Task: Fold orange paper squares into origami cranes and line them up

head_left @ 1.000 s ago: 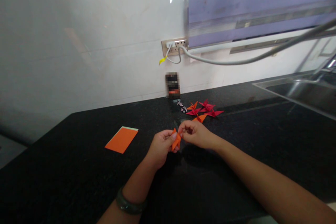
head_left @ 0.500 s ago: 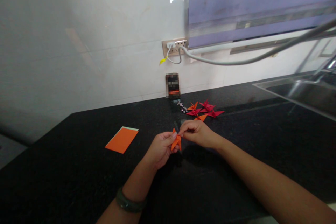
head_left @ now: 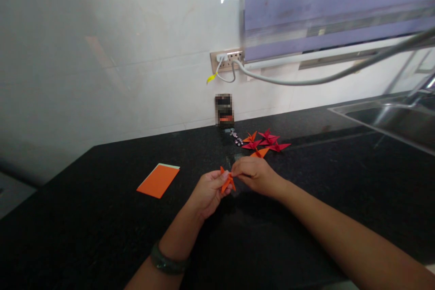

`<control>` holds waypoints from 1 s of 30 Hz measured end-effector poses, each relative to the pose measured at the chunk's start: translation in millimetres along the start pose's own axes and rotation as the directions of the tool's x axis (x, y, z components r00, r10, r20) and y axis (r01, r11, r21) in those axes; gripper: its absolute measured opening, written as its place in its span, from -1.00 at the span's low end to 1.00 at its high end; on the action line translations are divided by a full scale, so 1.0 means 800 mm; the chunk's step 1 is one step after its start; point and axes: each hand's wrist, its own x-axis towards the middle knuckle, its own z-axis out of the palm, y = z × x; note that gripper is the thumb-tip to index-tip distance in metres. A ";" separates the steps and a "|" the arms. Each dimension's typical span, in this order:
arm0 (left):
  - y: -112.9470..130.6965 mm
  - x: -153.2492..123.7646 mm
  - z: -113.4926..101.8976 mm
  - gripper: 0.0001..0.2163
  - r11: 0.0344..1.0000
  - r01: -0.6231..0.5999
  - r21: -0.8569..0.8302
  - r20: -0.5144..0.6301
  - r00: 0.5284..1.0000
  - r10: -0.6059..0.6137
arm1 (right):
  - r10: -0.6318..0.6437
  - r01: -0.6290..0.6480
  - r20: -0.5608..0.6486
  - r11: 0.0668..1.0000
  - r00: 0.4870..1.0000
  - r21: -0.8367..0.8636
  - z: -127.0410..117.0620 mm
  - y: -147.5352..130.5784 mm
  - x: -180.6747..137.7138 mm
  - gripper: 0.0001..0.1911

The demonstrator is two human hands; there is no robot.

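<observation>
A small folded orange paper piece (head_left: 227, 181) is held between both hands just above the black countertop (head_left: 84, 217). My left hand (head_left: 208, 192) pinches it from the left, fingers curled, a dark bracelet on that wrist. My right hand (head_left: 255, 176) pinches its upper right tip, fingers closed together. Behind the hands lies a cluster of finished folded paper shapes (head_left: 267, 140), red and orange.
A stack of flat orange paper sheets (head_left: 158, 180) lies left of the hands. A blurred dark object (head_left: 224, 110) leans against the wall, with small items in front of it. A wall socket (head_left: 226, 59) holds white cables. A steel sink (head_left: 390, 118) sits at the right.
The orange piece has been spread a little wider between the fingers, and both hands have shifted slightly; the rest is unchanged.
</observation>
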 end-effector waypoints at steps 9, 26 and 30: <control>-0.003 0.002 -0.001 -0.81 0.992 -0.095 0.077 0.030 0.995 0.093 | -0.084 0.094 0.075 0.984 0.994 -0.151 -0.003 -0.007 0.001 -0.82; -0.002 0.001 0.003 -0.84 0.919 -0.261 0.295 -0.132 0.941 0.310 | 0.231 -0.228 -0.052 0.972 0.972 0.055 0.004 -0.014 0.003 -0.86; -0.001 0.000 0.003 -0.83 0.921 -0.271 0.281 -0.179 0.928 0.327 | 0.519 -0.511 -0.028 0.849 0.855 0.131 0.006 -0.018 0.005 -0.84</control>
